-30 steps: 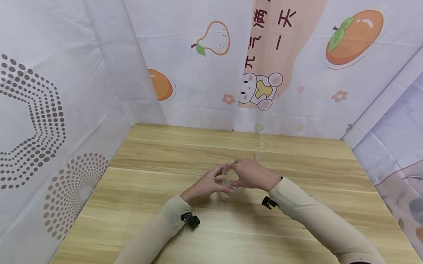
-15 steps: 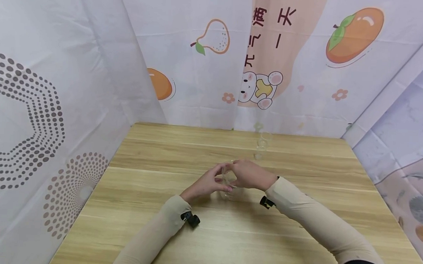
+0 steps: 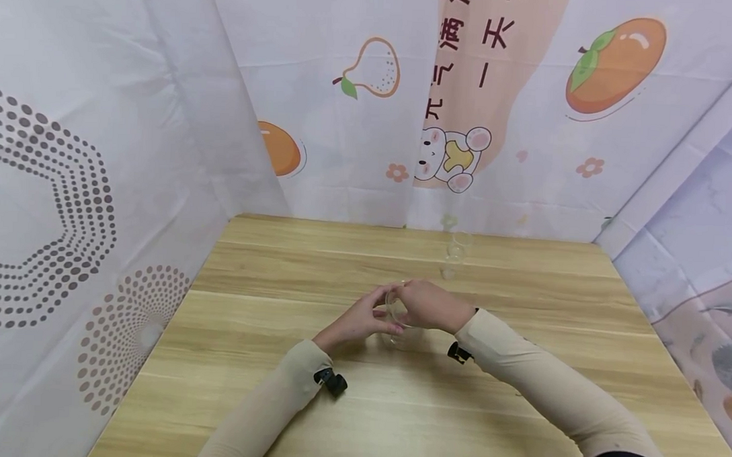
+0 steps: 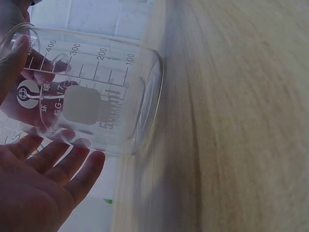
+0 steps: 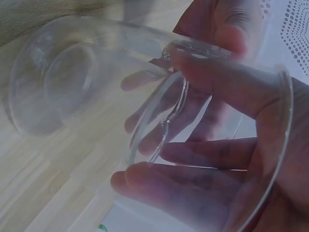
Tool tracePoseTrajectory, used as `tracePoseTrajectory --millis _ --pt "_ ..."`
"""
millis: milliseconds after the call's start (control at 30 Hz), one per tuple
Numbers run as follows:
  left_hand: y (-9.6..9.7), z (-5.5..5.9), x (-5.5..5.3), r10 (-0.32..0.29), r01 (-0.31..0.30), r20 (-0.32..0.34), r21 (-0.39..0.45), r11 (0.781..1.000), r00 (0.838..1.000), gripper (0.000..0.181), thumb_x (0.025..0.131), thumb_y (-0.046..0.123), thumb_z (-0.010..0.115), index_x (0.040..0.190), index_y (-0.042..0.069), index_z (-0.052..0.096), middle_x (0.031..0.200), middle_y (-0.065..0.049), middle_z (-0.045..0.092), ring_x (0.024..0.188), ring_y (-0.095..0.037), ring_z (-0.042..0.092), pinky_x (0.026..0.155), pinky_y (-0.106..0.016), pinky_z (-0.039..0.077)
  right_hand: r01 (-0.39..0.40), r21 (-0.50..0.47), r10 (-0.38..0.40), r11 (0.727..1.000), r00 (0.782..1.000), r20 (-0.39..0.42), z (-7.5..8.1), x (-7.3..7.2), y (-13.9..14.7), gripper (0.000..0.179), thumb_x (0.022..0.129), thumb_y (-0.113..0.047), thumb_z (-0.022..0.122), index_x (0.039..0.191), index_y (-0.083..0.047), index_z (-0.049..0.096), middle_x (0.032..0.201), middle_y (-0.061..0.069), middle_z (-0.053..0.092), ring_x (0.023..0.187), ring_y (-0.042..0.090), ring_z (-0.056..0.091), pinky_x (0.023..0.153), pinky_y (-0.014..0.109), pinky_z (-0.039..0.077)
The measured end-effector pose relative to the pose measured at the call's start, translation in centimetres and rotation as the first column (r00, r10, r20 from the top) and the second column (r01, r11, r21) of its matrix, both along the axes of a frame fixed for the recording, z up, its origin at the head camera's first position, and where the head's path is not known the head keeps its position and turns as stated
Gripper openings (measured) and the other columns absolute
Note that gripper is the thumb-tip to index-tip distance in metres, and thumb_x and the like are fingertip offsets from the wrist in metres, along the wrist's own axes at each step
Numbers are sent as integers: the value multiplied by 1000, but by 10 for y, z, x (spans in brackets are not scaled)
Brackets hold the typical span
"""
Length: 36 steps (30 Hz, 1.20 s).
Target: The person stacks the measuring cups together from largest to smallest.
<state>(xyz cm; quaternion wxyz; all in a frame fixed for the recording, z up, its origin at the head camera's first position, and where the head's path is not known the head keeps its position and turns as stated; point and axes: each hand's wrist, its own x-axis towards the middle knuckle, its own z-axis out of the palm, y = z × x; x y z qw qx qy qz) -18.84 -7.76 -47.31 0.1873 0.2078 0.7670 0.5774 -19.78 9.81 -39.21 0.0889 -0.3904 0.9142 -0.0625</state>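
A large clear glass beaker [image 4: 82,104] with white graduations stands on the wooden table between both hands. My left hand [image 3: 358,318] grips its side, thumb on one side and fingers curved round the other. A smaller glass beaker [image 5: 104,89] is nested inside it, its rim and spout showing through the outer wall. My right hand [image 3: 428,305] reaches into the large beaker's mouth, with thumb and fingers at the small beaker's rim, holding it. Through the glass the right fingers [image 5: 188,183] look spread and bent. In the head view the right hand covers most of the glass.
Farther back on the wooden table [image 3: 268,252], small clear glassware [image 3: 454,253] stands in a rough line, faint against the wood. Printed white curtains [image 3: 344,154] hang behind the table and along both sides.
My right hand has shifted slightly left and down, its fingers deeper in the large beaker's mouth. My left hand has kept its hold in the same place.
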Motion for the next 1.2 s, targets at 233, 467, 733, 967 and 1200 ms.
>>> tracePoseTrajectory --millis 233,467,733,967,1200 --pt "1 0 -1 0 0 12 1 1000 1000 81 81 26 80 149 25 36 154 1 39 143 -27 37 114 -47 40 8 4 -8 1000 1000 -27 -1 0 -1 31 79 -19 79 103 -3 71 101 13 74 89 26 69 83 39 58" --pt "1 -3 -2 -12 13 -4 12 1000 1000 79 82 21 80 148 25 37 154 2 39 142 -26 37 114 -48 39 -28 9 28 1000 997 -66 1 0 1 27 81 -22 76 101 -5 72 96 8 74 83 21 69 77 36 59" --pt "0 -3 0 -22 22 -1 5 1000 1000 83 82 24 80 150 25 33 154 0 38 143 -26 36 115 -48 38 1 -49 -5 999 998 -69 12 -1 7 29 88 -29 72 104 -6 73 86 6 75 70 15 67 66 29 58" --pt "-2 0 2 -25 25 12 2 1000 1000 86 82 26 80 152 27 31 155 -3 37 144 -26 35 116 -48 37 -11 -128 2 992 997 -72 18 -1 9 29 88 -28 72 101 -2 74 82 5 73 57 5 52 52 19 47" --pt "-2 0 3 -5 5 25 1 1000 1000 86 81 28 80 151 30 31 155 -1 38 143 -28 36 115 -49 37 -8 -140 -3 990 997 -77 20 -1 10 27 89 -31 71 100 -7 75 79 1 72 58 4 52 51 18 45"
